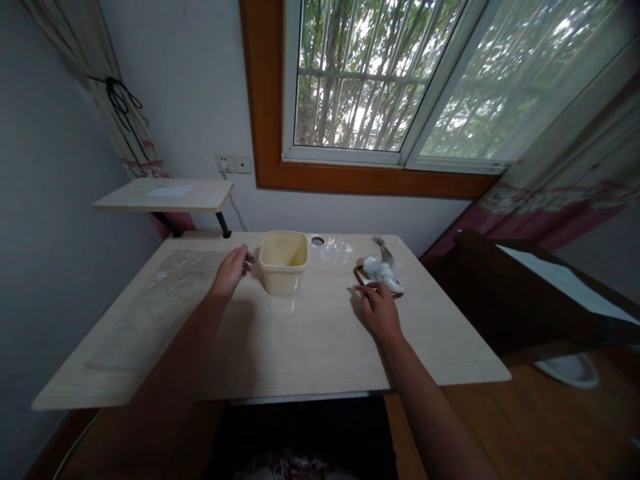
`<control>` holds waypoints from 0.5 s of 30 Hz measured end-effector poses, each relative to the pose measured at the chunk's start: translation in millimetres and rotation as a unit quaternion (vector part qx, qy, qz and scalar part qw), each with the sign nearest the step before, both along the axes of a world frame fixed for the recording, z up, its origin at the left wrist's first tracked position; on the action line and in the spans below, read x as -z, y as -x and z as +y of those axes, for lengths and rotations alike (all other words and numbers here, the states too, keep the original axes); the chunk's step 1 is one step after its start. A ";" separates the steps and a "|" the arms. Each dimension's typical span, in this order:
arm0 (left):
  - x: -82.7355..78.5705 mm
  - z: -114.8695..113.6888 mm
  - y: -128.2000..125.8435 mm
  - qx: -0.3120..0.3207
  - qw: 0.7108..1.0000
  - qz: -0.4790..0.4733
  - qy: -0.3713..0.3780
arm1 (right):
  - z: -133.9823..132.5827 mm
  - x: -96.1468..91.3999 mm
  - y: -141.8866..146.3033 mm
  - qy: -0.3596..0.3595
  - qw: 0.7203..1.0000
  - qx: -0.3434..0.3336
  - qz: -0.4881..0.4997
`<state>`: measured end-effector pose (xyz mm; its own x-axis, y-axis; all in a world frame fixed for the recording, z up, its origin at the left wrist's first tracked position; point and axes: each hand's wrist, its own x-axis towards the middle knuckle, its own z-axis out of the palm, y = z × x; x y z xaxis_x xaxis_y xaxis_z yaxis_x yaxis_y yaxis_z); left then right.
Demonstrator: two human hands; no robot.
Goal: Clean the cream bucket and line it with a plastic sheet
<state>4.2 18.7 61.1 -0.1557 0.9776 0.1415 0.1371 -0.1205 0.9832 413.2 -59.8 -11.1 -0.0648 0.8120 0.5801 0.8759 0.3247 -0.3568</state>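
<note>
A pale yellow square tub [283, 262] stands open-topped near the back middle of a light wooden desk [280, 347]. My left hand [231, 270] hovers just left of the tub, fingers loosely apart, holding nothing. My right hand [380, 308] lies on the desk to the right, its fingertips at the near edge of a crumpled white and grey plastic bag [383, 269]. A dark brown object shows partly under that bag. Whether my right fingers grip the bag is not clear.
A small raised shelf [165, 195] stands at the desk's back left. A cable hole [317, 241] sits behind the tub. A dark wooden bed frame [525, 293] stands right of the desk. Window and curtains are behind.
</note>
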 end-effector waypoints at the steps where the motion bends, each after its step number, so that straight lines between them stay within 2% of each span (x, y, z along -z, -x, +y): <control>1: 6.5 1.1 10.7 -0.013 1.000 0.028 0.001 | 0.8 1.5 -1.2 -0.005 1.000 -0.001 0.009; 2: 13.6 2.0 22.2 -0.032 0.997 0.066 0.005 | 1.7 3.1 -2.3 -0.011 1.000 -0.003 0.018; 4: 28.2 2.1 45.6 -0.055 0.976 0.211 -0.007 | 3.4 5.8 -4.3 -0.017 0.999 -0.011 0.031; 6: 42.6 -1.2 66.0 -0.070 0.935 0.347 -0.020 | 4.6 7.5 -5.8 -0.017 0.999 -0.019 0.040; 8: 55.5 -8.2 80.4 -0.050 0.894 0.445 -0.005 | 5.2 8.0 -6.8 -0.015 0.998 -0.023 0.049; 12: 73.9 -27.4 90.3 -0.005 0.829 0.557 0.039 | 5.3 7.7 -7.8 -0.015 0.997 -0.024 0.067; 15: 80.9 -40.4 88.6 0.000 0.809 0.587 0.047 | 5.2 7.9 -8.5 -0.019 0.997 -0.022 0.074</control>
<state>-84.4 -21.7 -19.8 0.0313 0.9926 0.1174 0.9820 -0.0525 0.1816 421.6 -54.6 -19.0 -0.0109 0.7879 0.6158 0.7990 0.3771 -0.4684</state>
